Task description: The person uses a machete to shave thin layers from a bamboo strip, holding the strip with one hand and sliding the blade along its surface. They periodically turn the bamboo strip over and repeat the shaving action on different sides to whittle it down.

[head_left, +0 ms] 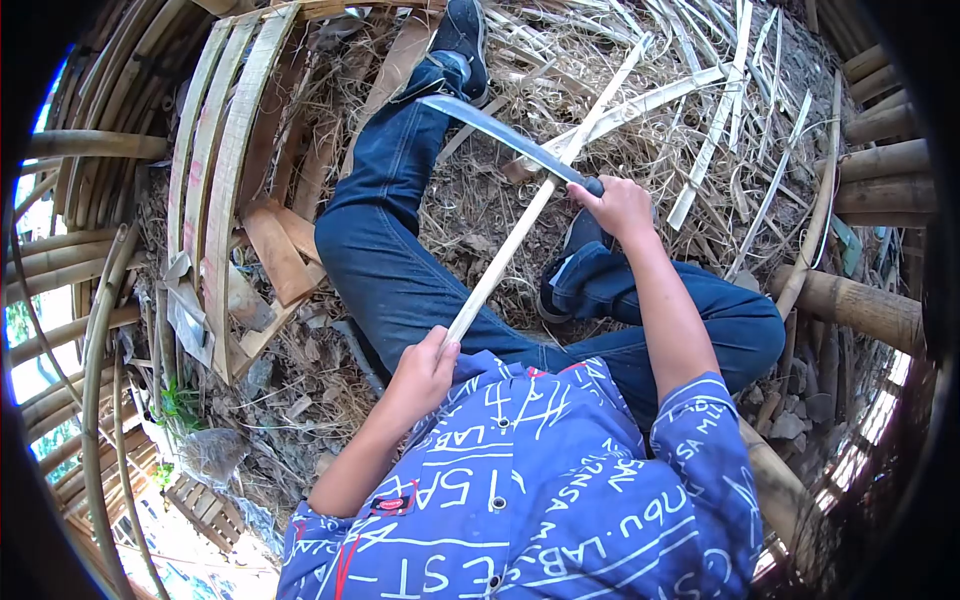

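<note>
My left hand [422,378] is closed round the near end of a long pale bamboo strip [502,262], close to my shirt. The strip slants away over my lap and up to the right. My right hand [618,208] grips the dark handle of a machete [500,132], its long blade slightly curved and its tip toward my outstretched leg. Near the handle, the blade crosses the strip and overlaps it in this view. Just beyond, a wider split bamboo piece [655,98] lies on the ground across the strip's line.
I sit on the ground, my legs [390,250] spread around the work. Shavings [550,50] and several split strips [712,150] litter the ground ahead. A wooden slatted crate [225,150] stands at left. Bamboo poles [860,310] line the right side.
</note>
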{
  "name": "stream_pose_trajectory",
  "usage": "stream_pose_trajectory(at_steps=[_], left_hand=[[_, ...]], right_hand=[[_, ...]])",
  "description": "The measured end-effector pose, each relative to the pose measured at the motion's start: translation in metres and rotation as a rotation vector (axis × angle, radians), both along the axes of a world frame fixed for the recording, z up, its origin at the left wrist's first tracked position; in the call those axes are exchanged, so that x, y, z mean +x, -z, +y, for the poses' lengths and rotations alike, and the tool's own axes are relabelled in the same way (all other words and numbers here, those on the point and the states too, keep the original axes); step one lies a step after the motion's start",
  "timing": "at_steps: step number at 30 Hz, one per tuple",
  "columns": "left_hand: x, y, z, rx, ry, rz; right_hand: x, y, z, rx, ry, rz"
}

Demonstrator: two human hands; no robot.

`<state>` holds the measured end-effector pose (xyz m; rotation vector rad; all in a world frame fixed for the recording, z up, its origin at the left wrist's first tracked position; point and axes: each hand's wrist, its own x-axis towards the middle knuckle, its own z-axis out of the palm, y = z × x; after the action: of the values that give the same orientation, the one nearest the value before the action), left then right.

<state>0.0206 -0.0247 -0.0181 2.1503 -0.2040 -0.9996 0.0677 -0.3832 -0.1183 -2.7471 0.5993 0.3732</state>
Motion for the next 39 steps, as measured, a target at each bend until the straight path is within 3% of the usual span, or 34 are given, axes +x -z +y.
stream_pose_trajectory(at_steps=[8,13,15,20,22,27,34,39], left_hand=[[-0.013,-0.015,0.017,-0.107,-0.081,0.213],[-0.003,-0.016,0.023,-0.089,-0.142,0.334],[0.010,-0.015,0.016,-0.198,-0.364,0.713],[0.035,-0.008,-0.006,-0.123,-0.134,0.686],[0.031,0.009,-0.008,-0.227,-0.093,0.581],[0.020,0.019,-0.019,-0.133,0.001,0.252],[0.014,0.021,-0.018,-0.072,0.071,0.123],[0.008,0.007,-0.013,0.012,0.122,0.173]], right_hand=[[0.030,0.011,-0.053,-0.024,0.352,0.013],[0.018,0.009,-0.063,0.038,0.352,-0.036],[0.005,0.003,-0.042,0.120,0.352,-0.043],[-0.032,-0.038,0.044,0.441,0.246,-0.112],[-0.042,-0.061,0.080,0.502,0.131,-0.152],[-0.061,-0.077,0.132,0.422,-0.183,-0.131],[-0.059,-0.067,0.123,0.288,-0.280,-0.184],[-0.030,-0.032,0.053,0.126,-0.032,0.009]])
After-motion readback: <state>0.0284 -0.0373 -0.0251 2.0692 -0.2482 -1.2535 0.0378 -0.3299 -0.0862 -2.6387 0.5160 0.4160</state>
